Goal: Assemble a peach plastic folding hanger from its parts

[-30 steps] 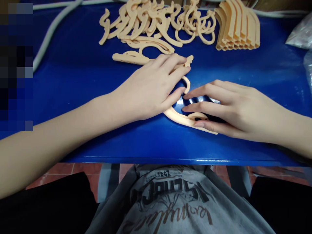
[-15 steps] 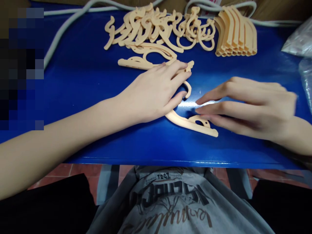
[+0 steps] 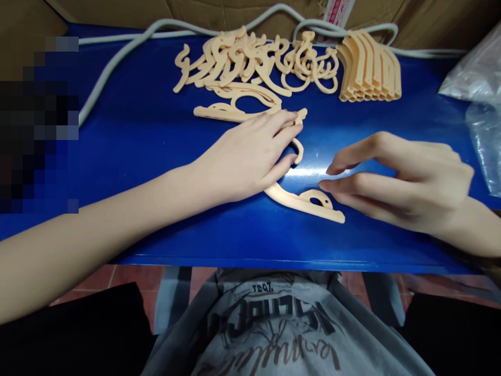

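My left hand (image 3: 246, 156) lies palm down, fingers outstretched, over cream plastic hanger parts. From beneath it a curved hanger arm (image 3: 307, 204) with a small loop sticks out toward the right, and a hook (image 3: 299, 151) curls beside the fingers. The palm hides the rest, so I cannot tell whether these parts are joined. Its fingertips touch the end of another hanger piece (image 3: 223, 113) behind. To the right, my right hand (image 3: 407, 183) hovers above the table with bent fingers apart and nothing between them, close to the hanger arm's loop.
On the blue table (image 3: 148, 151), a loose heap of hanger hooks and arms (image 3: 242, 57) lies at the back. A neat stack of hanger arms (image 3: 370, 70) stands right of it. White cable (image 3: 105, 68) runs behind and left. Clear plastic bags (image 3: 475, 78) sit far right.
My right hand has drawn back slightly to the right, away from the hanger arm's loop. My left hand stays over the parts. The view has tilted up a little.
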Motion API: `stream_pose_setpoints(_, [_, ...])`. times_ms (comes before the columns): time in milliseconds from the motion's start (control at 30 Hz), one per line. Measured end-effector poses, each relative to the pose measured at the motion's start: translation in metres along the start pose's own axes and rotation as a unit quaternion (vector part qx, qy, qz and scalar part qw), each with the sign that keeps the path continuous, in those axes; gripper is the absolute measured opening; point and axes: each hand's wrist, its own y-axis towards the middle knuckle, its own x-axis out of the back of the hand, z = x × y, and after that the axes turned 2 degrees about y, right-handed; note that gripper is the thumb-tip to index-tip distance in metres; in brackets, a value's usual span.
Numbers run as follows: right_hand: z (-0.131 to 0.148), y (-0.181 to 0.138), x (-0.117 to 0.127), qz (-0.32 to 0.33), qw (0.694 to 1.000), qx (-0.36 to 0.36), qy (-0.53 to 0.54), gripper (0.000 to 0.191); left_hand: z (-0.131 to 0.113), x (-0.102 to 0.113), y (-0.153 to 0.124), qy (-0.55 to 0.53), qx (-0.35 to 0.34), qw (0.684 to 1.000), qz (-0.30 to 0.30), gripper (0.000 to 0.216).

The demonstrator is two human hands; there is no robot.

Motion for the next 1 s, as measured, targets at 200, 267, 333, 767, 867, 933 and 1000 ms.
stream_pose_setpoints(200, [-0.006,-0.003,-0.006,0.046,0.999,0.004,0.023,0.014,0.001,-0.003,0.0,-0.001,-0.023,1.0,-0.017,0.059])
stream_pose_setpoints(267, [-0.007,-0.003,-0.009,0.069,0.997,0.012,0.044,0.012,0.002,-0.003,0.0,-0.007,-0.027,0.999,-0.021,0.059])
stream_pose_setpoints(333, [-0.008,-0.003,-0.012,0.093,0.994,0.025,0.06,0.023,0.003,-0.004,-0.002,-0.012,-0.024,0.999,-0.022,0.059])
stream_pose_setpoints(767, [-0.011,-0.006,-0.015,0.114,0.989,0.039,0.089,0.032,0.002,-0.005,0.0,-0.016,-0.001,0.999,-0.027,0.057])
stream_pose_setpoints(867, [-0.01,-0.004,-0.014,0.105,0.99,0.042,0.081,0.032,0.0,-0.002,0.001,-0.014,-0.002,1.0,-0.018,0.056])
stream_pose_setpoints(933, [-0.01,-0.003,-0.012,0.098,0.992,0.043,0.067,0.03,-0.002,-0.002,0.001,-0.012,-0.002,1.0,-0.018,0.054])
stream_pose_setpoints(1000, [-0.009,-0.001,-0.012,0.087,0.994,0.046,0.05,0.025,-0.003,-0.001,0.001,-0.006,-0.002,1.0,-0.02,0.054])
